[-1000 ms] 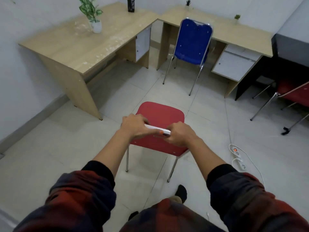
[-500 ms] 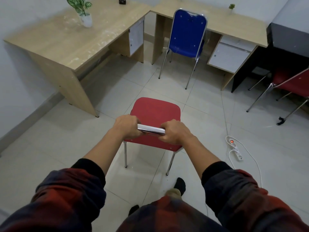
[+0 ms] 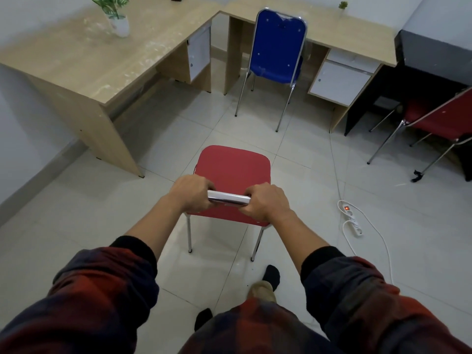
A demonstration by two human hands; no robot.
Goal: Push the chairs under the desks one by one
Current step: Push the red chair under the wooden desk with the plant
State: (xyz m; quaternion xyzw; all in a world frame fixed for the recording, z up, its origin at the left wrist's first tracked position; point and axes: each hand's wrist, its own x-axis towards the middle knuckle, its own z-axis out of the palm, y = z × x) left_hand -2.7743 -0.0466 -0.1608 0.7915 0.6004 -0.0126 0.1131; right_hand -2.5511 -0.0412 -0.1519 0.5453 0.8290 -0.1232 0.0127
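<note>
A red chair (image 3: 233, 169) with chrome legs stands on the tiled floor right in front of me, seat facing away. My left hand (image 3: 190, 196) and my right hand (image 3: 265, 203) both grip the chrome top bar of its backrest, a short stretch of bar showing between them. A blue chair (image 3: 277, 47) stands partly under the far wooden desk (image 3: 357, 34). Another wooden desk (image 3: 84, 60) runs along the left wall. A second red chair (image 3: 439, 118) sits at the right by a black desk (image 3: 434, 49).
A white power strip (image 3: 353, 221) with a lit switch and its cable lie on the floor right of the chair. A potted plant (image 3: 116, 14) stands on the left desk. My socked foot (image 3: 270, 275) is just behind the chair's legs.
The chair and I have moved forward across the floor; the desks and blue chair appear closer. Both hands keep the same grip on the backrest bar.
</note>
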